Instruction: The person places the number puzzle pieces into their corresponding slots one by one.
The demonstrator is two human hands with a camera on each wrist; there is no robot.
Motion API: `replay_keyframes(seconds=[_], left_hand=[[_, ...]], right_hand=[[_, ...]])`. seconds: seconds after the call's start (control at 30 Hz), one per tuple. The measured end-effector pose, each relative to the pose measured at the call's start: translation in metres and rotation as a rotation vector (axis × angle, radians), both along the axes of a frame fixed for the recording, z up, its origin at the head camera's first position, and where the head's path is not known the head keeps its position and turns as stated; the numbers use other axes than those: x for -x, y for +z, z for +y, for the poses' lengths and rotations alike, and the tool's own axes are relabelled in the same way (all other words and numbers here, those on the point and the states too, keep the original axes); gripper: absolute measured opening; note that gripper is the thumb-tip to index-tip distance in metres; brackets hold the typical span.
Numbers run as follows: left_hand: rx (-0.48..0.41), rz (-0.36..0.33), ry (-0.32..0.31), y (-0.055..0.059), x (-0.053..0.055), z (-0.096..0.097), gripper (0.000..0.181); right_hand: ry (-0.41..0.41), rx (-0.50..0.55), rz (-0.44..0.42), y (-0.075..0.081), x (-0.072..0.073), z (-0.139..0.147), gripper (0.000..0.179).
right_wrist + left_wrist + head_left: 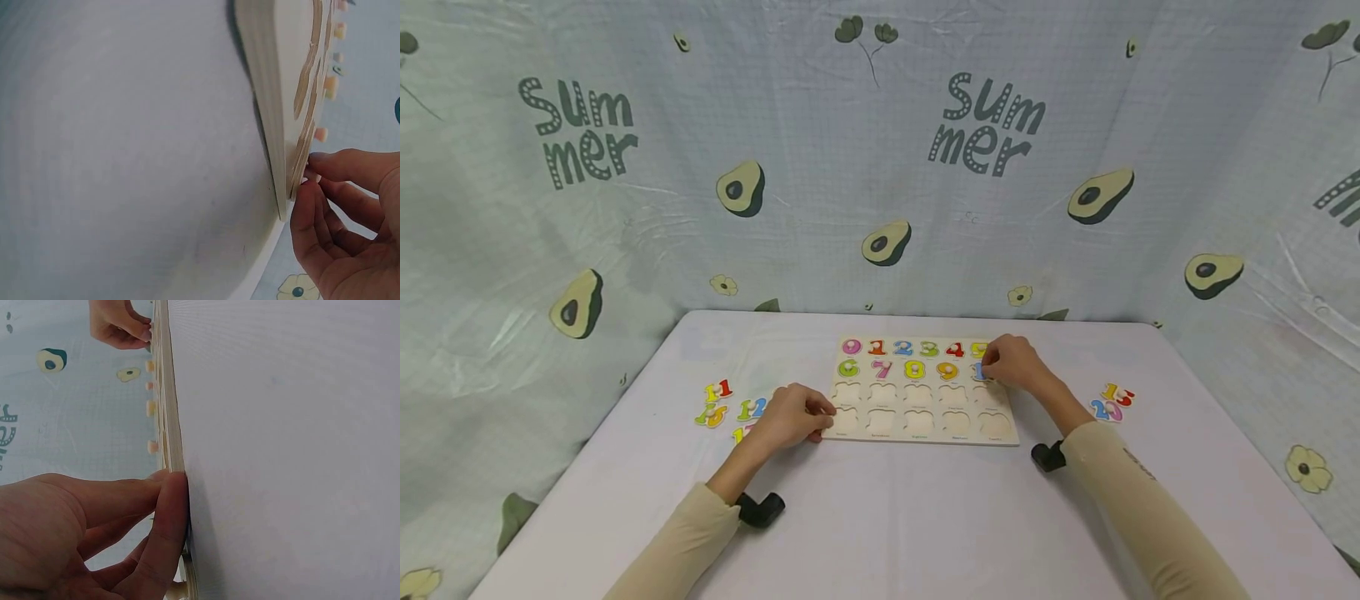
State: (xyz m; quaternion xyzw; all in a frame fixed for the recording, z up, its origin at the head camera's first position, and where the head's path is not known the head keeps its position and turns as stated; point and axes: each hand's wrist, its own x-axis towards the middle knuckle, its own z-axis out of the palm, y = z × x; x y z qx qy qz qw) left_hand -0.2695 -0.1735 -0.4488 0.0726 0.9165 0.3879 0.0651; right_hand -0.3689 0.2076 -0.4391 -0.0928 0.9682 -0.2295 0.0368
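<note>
my left hand (793, 415) is pinching the pale rectangular wooden board (901, 438); my right hand (1011, 362) is narrowly pinching the blue wooden numeral (977, 372), second row's right end. keeping it level should help.

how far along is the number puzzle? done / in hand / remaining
Done: pieces 0 to 9 sit in the top two rows of the board.
In hand: the right hand pinches a partly hidden blue piece at the second row's right end; the left hand holds the board's left edge.
Remaining: the lower two rows' recesses look empty; loose pieces lie either side.
</note>
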Motion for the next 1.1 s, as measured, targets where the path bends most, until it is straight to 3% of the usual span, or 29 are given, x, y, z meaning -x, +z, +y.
replay_keyframes(seconds=[0.7, 1.1], left_hand=[[-0.011, 0.0, -0.01, -0.001, 0.0, -0.001, 0.012], [0.005, 0.002, -0.005, -0.002, -0.001, 0.001, 0.011]], right_hand=[[-0.015, 0.008, -0.01, -0.001, 0.0, -0.005, 0.013], [0.018, 0.024, -0.045, 0.006, -0.012, -0.006, 0.024]])
